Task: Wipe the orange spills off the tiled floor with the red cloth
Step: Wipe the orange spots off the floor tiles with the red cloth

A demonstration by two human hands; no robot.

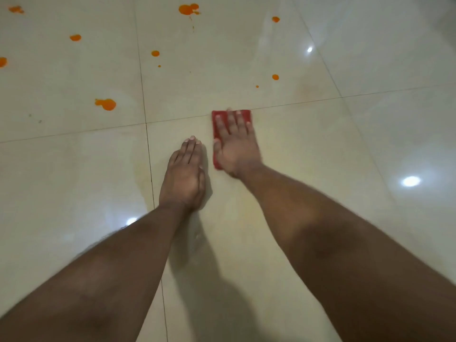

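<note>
From the head view, we press our right hand (pixel 235 144) flat, fingers spread open, on the folded red cloth (pixel 218 119) at the tiled floor (pixel 320 149) seam to scrub, while our left hand (pixel 183 177) rests open-palmed as a brace, and orange spills (pixel 106 104) wait from ten to one o'clock.

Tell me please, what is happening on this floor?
A person is cleaning orange spills from the tiled floor. The right hand presses a red cloth flat on the tiles; the left hand rests flat beside it. Several spills, like the big one on the left, are not yet wiped.
</note>
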